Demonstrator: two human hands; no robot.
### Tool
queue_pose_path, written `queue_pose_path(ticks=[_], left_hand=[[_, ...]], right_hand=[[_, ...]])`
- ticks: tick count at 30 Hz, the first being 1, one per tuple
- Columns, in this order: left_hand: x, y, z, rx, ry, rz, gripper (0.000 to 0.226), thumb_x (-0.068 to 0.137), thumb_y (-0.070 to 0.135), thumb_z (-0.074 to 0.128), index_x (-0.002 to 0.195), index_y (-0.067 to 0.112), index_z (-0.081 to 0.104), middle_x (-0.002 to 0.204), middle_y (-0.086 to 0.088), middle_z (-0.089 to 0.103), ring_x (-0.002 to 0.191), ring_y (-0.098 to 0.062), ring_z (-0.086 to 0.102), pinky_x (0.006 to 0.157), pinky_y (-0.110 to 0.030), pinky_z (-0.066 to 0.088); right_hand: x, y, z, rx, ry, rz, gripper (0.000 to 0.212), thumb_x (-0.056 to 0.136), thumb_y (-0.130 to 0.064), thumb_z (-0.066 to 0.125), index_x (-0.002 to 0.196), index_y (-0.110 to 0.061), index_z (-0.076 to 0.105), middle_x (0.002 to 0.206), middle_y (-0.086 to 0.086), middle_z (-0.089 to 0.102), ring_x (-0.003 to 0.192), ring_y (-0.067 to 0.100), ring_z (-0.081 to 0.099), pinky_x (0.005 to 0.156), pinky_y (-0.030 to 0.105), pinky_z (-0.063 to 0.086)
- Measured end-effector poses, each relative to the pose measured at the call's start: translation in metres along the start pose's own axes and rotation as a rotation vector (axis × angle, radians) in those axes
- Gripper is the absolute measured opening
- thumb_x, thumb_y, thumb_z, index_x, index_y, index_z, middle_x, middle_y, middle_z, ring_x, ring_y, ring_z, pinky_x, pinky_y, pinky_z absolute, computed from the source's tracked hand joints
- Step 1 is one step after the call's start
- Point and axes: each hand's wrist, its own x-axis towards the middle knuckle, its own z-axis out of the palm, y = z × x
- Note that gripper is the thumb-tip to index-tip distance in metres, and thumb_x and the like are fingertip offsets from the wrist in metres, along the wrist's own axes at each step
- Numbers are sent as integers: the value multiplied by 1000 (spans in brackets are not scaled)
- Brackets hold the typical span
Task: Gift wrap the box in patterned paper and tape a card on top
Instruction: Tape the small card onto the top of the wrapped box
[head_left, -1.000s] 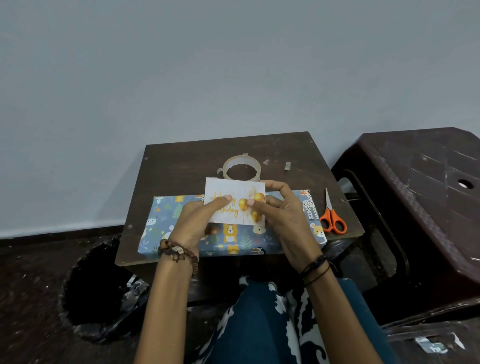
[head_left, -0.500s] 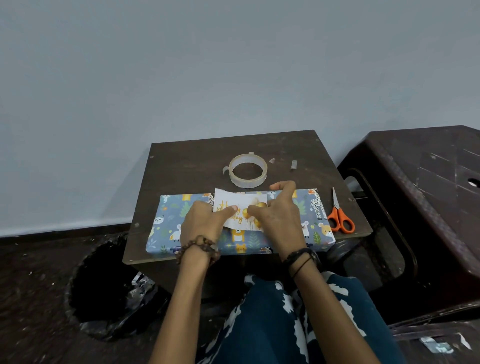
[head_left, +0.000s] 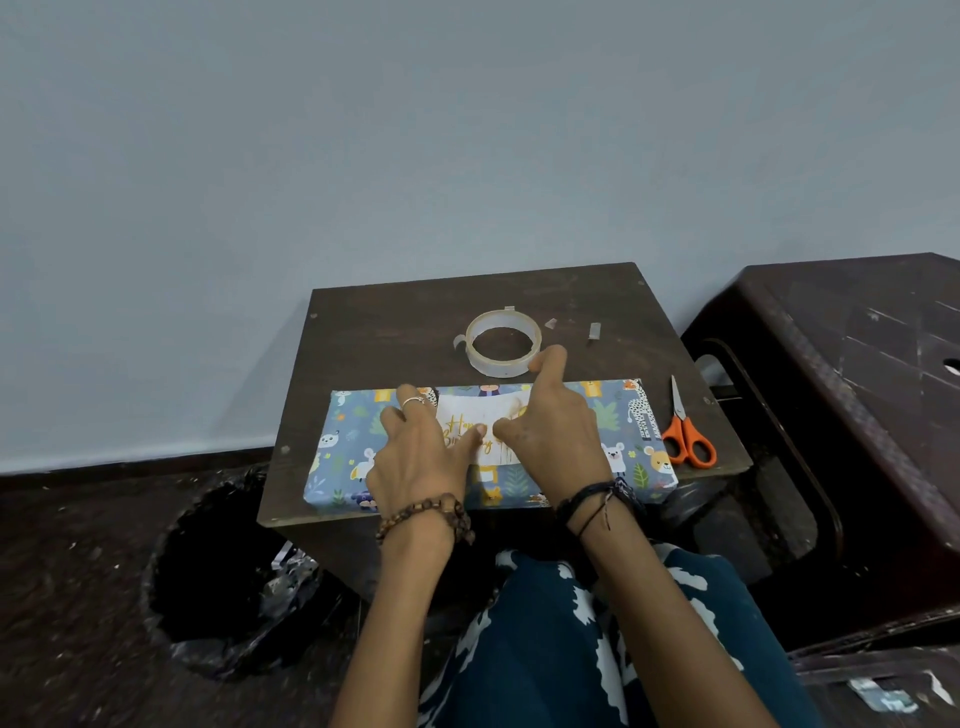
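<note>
Blue animal-print paper covers the long flat box (head_left: 618, 441) lying along the near edge of your small dark table (head_left: 395, 332). On top at its middle sits a white card (head_left: 470, 415) with gold lettering. Your left hand (head_left: 415, 457) and right hand (head_left: 556, 436) press it flat, fingers spread and thumbs nearly meeting, while a clear tape roll (head_left: 503, 349) lies just beyond and orange-handled scissors (head_left: 684, 434) to the right.

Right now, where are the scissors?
In the head view, the orange-handled scissors lie on the small table's right edge, just right of the wrapped box.
</note>
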Motion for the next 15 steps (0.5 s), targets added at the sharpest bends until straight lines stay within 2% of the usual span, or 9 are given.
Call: queue_pose_path(ticks=[3,5,8,12,15], left_hand=[[1,-3,0,24,10,16,62,83,52,57,126,13,34,124,-6,47,104,-35,56,70,-36,39],[1,-5,2,42,15,38,58,84,53,55,122,14,36,122,-5,47,103,-34,57,69,-34,36],[-2,-6,3,60,26,57,52,85,53,53,118,16,38,119,-4,47,102,-33,57,67,-33,33],[-8,-2,6,192,98,119,45,89,49,50,121,18,42,119,-4,41,100,-25,53,64,-32,36],[-12,-5,18,304,265,345,36,77,27,73,110,21,61,111,-10,54,90,-27,55,61,-32,42]], right_hand=[[3,0,-4,-37,8,4,61,75,-7,66,123,-10,29,89,11,53,69,28,45,54,28,29],[3,0,-5,-82,8,18,60,76,-11,67,123,-11,30,103,12,54,76,29,49,62,30,34],[-2,1,-1,-202,37,11,58,80,-20,63,129,-14,31,110,6,51,92,26,52,66,31,38],[-10,14,3,-314,170,-54,47,81,-30,61,122,-20,42,116,2,42,104,21,40,78,32,38],[-18,21,12,-310,239,-160,29,81,-22,63,108,-24,54,117,0,46,101,21,45,74,36,35]])
